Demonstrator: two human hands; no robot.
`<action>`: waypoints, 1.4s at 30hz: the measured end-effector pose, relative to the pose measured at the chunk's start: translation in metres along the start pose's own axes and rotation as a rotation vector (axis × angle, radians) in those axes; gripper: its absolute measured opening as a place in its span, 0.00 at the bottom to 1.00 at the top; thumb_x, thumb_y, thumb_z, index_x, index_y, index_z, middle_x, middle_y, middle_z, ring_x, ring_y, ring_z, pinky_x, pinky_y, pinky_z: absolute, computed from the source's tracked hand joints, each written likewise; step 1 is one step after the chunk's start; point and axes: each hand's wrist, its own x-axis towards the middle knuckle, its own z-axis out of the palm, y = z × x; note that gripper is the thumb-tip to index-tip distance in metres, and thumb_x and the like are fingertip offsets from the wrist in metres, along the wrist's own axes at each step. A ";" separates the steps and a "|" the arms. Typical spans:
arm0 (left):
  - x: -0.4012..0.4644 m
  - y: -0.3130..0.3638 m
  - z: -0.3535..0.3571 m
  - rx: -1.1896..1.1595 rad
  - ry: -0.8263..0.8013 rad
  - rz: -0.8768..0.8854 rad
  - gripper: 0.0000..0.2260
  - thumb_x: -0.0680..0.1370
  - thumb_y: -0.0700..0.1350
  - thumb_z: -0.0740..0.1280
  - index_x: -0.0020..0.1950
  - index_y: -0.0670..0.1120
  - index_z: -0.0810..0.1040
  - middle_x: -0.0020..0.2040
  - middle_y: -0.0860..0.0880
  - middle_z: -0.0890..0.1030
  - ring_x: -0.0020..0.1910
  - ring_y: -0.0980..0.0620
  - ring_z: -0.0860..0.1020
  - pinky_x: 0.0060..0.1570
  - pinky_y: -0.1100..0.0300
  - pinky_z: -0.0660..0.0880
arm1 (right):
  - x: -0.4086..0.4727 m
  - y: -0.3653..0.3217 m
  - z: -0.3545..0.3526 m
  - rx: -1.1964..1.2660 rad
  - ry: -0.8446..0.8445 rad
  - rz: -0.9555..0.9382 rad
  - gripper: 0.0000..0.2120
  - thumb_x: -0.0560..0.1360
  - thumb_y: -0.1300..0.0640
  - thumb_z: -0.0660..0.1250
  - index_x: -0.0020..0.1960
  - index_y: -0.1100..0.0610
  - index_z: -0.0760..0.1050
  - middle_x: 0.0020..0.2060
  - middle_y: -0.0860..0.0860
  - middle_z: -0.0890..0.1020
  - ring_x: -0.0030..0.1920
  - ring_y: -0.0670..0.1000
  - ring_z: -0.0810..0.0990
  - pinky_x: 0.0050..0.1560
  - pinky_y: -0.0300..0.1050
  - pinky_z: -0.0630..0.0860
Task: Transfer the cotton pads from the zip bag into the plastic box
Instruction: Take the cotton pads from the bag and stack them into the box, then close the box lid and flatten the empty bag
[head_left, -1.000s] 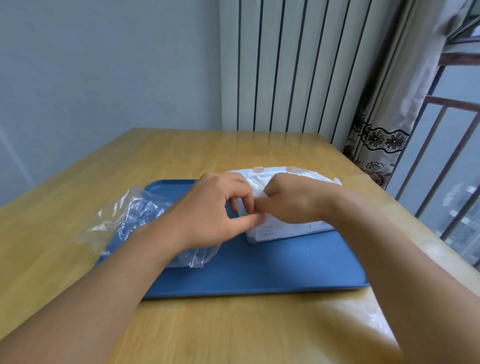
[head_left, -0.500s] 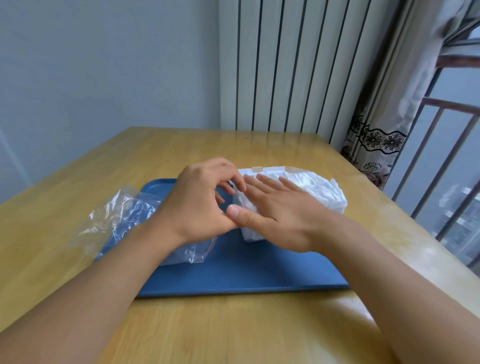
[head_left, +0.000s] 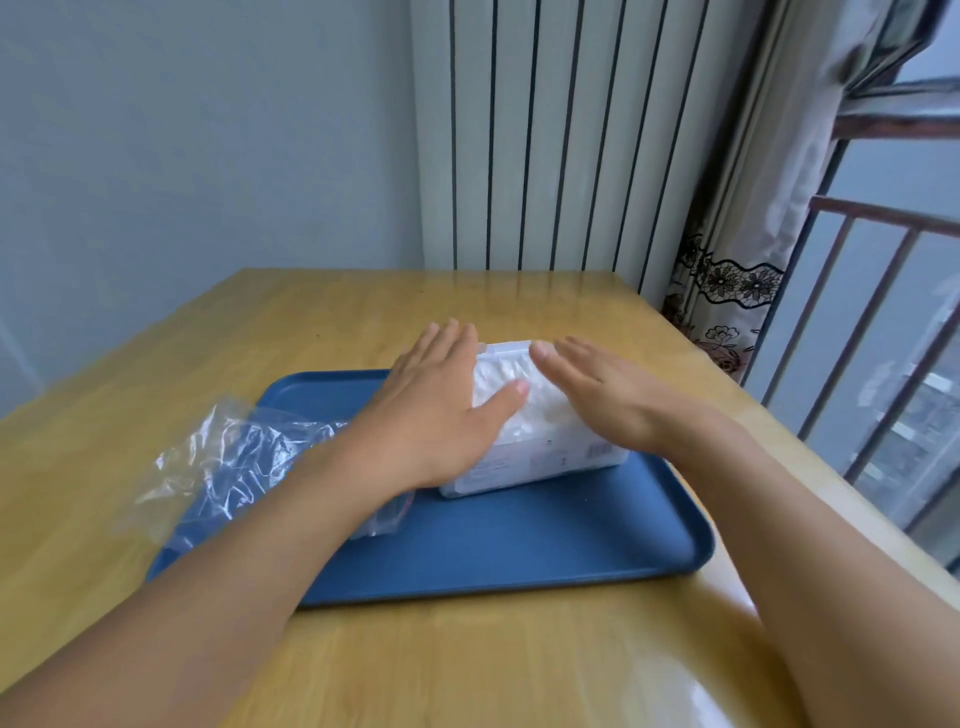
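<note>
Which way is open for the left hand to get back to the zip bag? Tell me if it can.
Probably yes. The left hand lies flat by the plastic box; the zip bag lies beside and under that forearm on the blue tray, nothing between.

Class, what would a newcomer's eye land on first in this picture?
Two flat hands, the left hand and the right hand, lie over a white plastic box heaped with cotton pads on a blue tray. A crumpled clear zip bag lies at the tray's left edge.
</note>
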 end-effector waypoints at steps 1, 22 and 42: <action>0.004 0.005 0.004 0.063 -0.023 -0.021 0.34 0.83 0.62 0.51 0.83 0.45 0.46 0.84 0.49 0.46 0.82 0.51 0.43 0.80 0.52 0.43 | 0.000 -0.004 0.005 -0.029 -0.019 -0.019 0.46 0.75 0.25 0.41 0.82 0.53 0.53 0.82 0.51 0.53 0.81 0.49 0.49 0.79 0.51 0.45; 0.028 -0.002 0.001 0.284 -0.311 -0.027 0.26 0.83 0.58 0.41 0.81 0.61 0.36 0.82 0.59 0.39 0.81 0.45 0.35 0.77 0.42 0.33 | 0.025 -0.033 0.026 -0.227 0.025 -0.023 0.34 0.79 0.29 0.40 0.72 0.45 0.69 0.67 0.53 0.68 0.73 0.55 0.59 0.65 0.57 0.63; 0.027 -0.045 -0.005 -1.496 0.267 -0.440 0.21 0.86 0.55 0.50 0.55 0.43 0.78 0.52 0.44 0.83 0.45 0.47 0.84 0.38 0.54 0.80 | 0.031 0.010 0.017 1.297 0.163 0.331 0.18 0.76 0.67 0.56 0.59 0.61 0.81 0.53 0.58 0.82 0.52 0.57 0.78 0.60 0.53 0.75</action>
